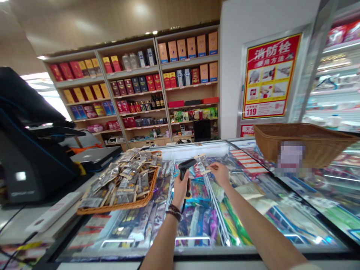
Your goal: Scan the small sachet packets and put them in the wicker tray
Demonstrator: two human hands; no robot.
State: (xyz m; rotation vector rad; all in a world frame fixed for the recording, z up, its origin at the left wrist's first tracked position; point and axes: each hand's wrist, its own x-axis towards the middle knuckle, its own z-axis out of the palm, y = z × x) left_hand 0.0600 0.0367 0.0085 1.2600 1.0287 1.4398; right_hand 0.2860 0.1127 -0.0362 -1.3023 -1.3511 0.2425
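My left hand (180, 187) grips the handle of a black barcode scanner (185, 165), whose head points right. My right hand (221, 173) pinches a small clear snack packet (201, 165) and holds it just in front of the scanner head. Both hands hover above the glass lid of a chest freezer (197, 232) filled with coloured ice-cream packs. A bead bracelet sits on my left wrist.
A flat wicker tray (120, 205) heaped with several similar packets lies left of the scanner. A black till screen (28, 150) stands at far left. A deep wicker basket (303, 144) sits at the right. Shelves of boxed goods (140, 90) line the back wall.
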